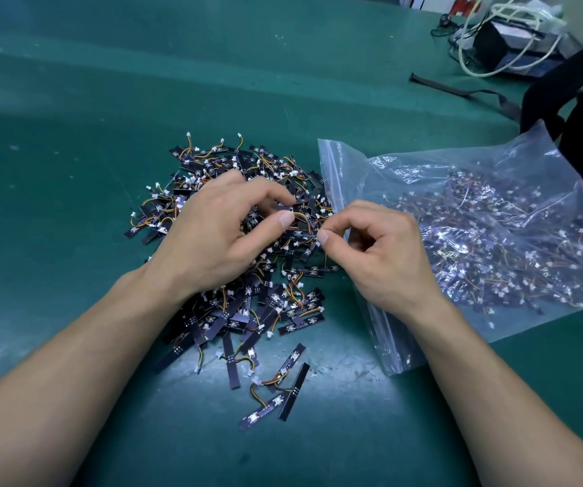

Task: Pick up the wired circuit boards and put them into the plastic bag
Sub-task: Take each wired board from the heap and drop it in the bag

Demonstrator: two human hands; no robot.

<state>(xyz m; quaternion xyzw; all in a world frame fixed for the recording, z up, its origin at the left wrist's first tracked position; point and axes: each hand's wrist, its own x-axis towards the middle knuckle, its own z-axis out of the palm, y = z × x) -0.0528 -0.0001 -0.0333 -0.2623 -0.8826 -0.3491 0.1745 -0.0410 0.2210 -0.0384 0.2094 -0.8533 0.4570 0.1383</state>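
Wired circuit boards (265, 307) heaped in a loose pile mid-table: dark strips with orange and yellow leads and white plugs. A few strays nearest the viewer, lying apart from the heap's near edge. Green table (72, 142) underneath, scuffed pale around those strays. Two bare forearms reaching in from the near side.

Left hand (212, 237) palm down over the middle of the heap, covering part of it. Grip drawn small, thumb and forefinger tips pinching one dark strip on top of the pile, other fingers curled down among the boards.

Right hand (381, 258) just beside it at the heap's right edge. Grip likewise narrowed to a pinch, thumb against forefinger on what looks like the plug end of a board, remaining fingers folded toward the palm.

Plastic bag (535, 149) under that wrist and spreading away to the right: clear, zip-topped, lying flat, mouth toward the pile and touching it, many more boards visible through the film.

Farther back on the right, a flat black strap (458, 90) on the table, and at the far corner a black box (504, 47) with white cables looped over it.
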